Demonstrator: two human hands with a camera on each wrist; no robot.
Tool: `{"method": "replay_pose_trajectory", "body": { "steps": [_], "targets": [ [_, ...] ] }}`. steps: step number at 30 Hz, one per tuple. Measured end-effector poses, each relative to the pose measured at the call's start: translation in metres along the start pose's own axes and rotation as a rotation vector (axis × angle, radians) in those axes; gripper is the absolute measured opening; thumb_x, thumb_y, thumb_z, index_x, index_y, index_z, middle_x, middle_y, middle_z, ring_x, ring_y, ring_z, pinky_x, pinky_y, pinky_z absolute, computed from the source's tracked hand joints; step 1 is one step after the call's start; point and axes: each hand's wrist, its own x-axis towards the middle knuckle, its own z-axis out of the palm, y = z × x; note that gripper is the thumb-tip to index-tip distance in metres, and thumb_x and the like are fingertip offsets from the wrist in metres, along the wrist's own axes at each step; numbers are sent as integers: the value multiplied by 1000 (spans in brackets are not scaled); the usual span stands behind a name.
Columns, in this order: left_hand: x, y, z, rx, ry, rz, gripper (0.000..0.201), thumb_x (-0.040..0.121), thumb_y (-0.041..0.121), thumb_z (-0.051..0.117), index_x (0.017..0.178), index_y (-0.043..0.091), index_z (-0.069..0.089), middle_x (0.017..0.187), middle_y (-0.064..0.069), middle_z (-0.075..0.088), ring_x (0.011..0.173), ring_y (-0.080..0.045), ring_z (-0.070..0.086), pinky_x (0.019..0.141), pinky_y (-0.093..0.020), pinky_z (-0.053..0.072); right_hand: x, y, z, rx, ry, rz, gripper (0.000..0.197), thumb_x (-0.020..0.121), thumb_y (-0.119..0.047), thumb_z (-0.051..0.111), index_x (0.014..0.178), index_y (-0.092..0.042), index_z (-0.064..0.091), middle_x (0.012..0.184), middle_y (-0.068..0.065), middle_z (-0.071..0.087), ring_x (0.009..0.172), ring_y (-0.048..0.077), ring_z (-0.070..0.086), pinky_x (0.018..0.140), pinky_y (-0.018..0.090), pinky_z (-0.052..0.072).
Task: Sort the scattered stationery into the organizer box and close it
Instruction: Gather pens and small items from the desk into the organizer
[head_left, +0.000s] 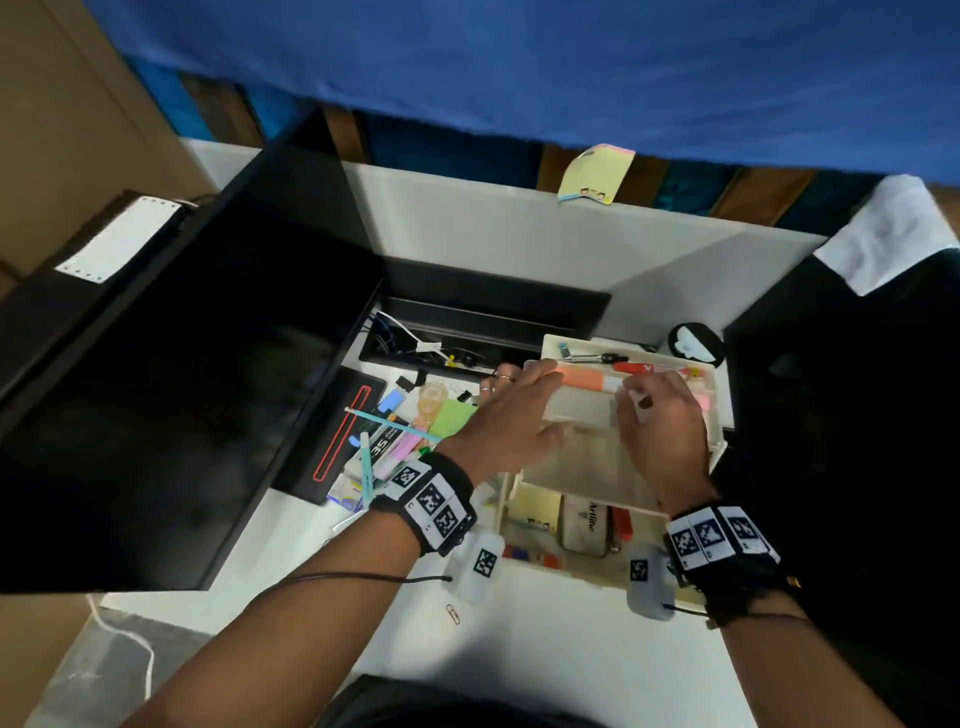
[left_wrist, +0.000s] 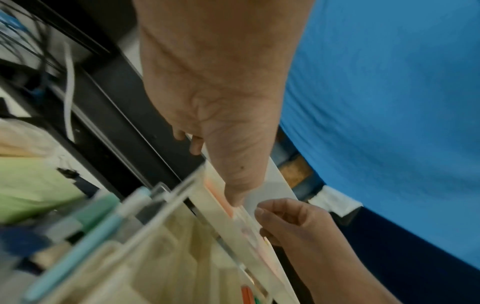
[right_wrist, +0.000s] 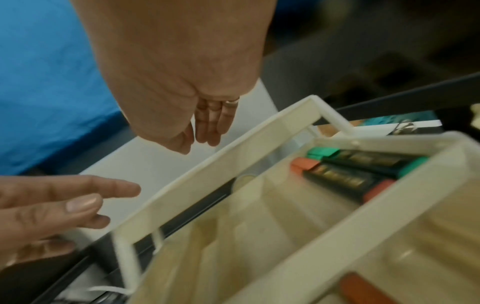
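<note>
The cream organizer box (head_left: 506, 501) stands open on the white desk, with its upper tray (head_left: 582, 413) swung out above the lower compartments. My left hand (head_left: 519, 410) reaches over the tray with straight fingers. Its thumb (left_wrist: 233, 195) touches the tray's edge by an orange highlighter (head_left: 582, 378). My right hand (head_left: 660, 421) hovers at the tray's far right; its fingers (right_wrist: 207, 131) hang loosely and hold nothing. Green and orange highlighters (right_wrist: 363, 164) lie in a compartment. Scattered pens (head_left: 389, 423), a green sticky pad (head_left: 452, 418) and a tape roll (head_left: 431, 397) lie left of the box.
A large black monitor (head_left: 182, 389) fills the left side, and an open cable tray (head_left: 467, 332) runs behind the stationery. A paperclip (head_left: 453, 614) lies on the desk in front. A dark bulky object (head_left: 841, 415) stands right of the box. Sticky notes (head_left: 595, 174) hang on the partition.
</note>
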Motion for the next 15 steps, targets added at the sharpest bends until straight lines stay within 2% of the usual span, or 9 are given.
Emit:
{"method": "replay_pose_trajectory", "body": {
  "steps": [2, 4, 6, 8, 9, 11, 13, 15],
  "targets": [
    [-23, -32, -10, -82, 63, -55, 55, 100, 38, 61, 150, 23, 45, 158, 6, 32, 141, -26, 38, 115, -49, 34, -9, -27, 6, 71, -52, -98, 12, 94, -17, 68, 106, -14, 71, 108, 3, 66, 90, 20, 64, 85, 35, 53],
    [-51, -68, -19, -117, 99, -125, 38, 101, 22, 61, 138, 21, 57, 139, 2, 46, 126, -21, 50, 110, -39, 44, -20, -53, 18, 149, -130, -191, 11, 94, -15, 68, 105, -16, 71, 103, 0, 65, 79, 15, 62, 76, 32, 54],
    [-82, -100, -27, -129, 124, -251, 21, 97, 10, 60, 113, 19, 68, 116, 1, 57, 101, -19, 61, 92, -34, 54, -33, -78, 35, 216, -236, -270, 8, 95, -13, 68, 102, -16, 71, 100, -2, 65, 76, 12, 62, 71, 27, 53],
    [-111, -128, -31, -106, 116, -425, 14, 94, 11, 61, 88, 23, 67, 99, 0, 69, 86, -22, 68, 78, -34, 58, -45, -100, 56, 249, -334, -339, 7, 94, -10, 67, 95, -16, 70, 93, -2, 65, 75, 12, 60, 69, 25, 50],
    [-126, -140, -31, -87, 92, -497, 14, 93, 14, 61, 83, 22, 67, 93, 0, 73, 84, -23, 71, 76, -36, 60, -51, -110, 68, 239, -391, -357, 8, 93, -10, 67, 90, -17, 68, 88, -3, 64, 73, 11, 58, 67, 27, 49],
    [-153, -161, -26, -35, -2, -585, 12, 91, 16, 62, 85, 21, 72, 92, -2, 76, 88, -25, 73, 78, -35, 60, -63, -124, 96, 199, -510, -352, 11, 93, -14, 64, 84, -20, 67, 81, -6, 63, 69, 8, 55, 66, 32, 50],
    [-176, -175, -18, -6, -98, -624, 9, 89, 22, 68, 96, 23, 74, 102, -2, 76, 99, -25, 72, 82, -31, 57, -75, -132, 125, 156, -611, -308, 8, 91, -21, 64, 85, -23, 69, 83, -8, 69, 69, 5, 60, 69, 34, 56],
    [-194, -185, -9, 4, -164, -630, 26, 87, 35, 75, 111, 26, 70, 112, 0, 72, 106, -23, 68, 89, -34, 55, -88, -140, 146, 96, -679, -267, 5, 89, -28, 66, 89, -24, 70, 86, -10, 72, 74, 8, 68, 68, 31, 58]
  ]
}}
